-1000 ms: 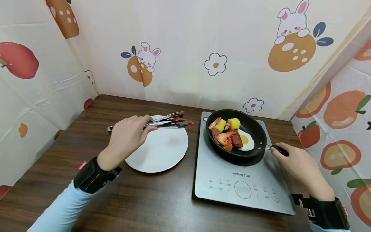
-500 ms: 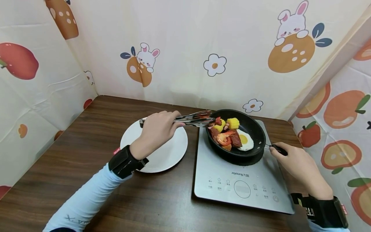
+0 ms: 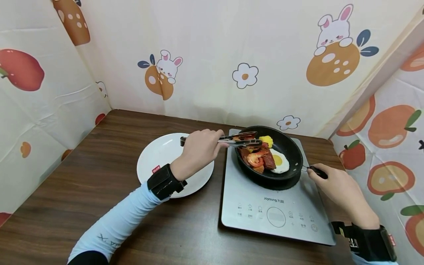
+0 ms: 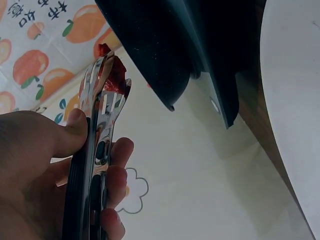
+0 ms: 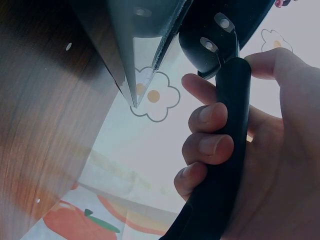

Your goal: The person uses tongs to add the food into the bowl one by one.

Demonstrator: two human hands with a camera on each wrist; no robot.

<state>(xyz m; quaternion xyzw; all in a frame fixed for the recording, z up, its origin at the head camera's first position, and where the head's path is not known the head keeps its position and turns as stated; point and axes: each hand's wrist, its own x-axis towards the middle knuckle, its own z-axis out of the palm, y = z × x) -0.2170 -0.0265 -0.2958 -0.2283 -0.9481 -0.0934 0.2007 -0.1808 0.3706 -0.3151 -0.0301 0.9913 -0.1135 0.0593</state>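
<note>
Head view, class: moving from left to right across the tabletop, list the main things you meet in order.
White plate → left hand gripping the tongs → black frying pan on the induction cooker → right hand gripping the pan handle.

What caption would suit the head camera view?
Left hand holds tongs over food in a black pan; right hand grips its handle.

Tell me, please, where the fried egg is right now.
In the head view, the fried egg lies on the right side of the black pan, beside the red meat pieces.
</note>
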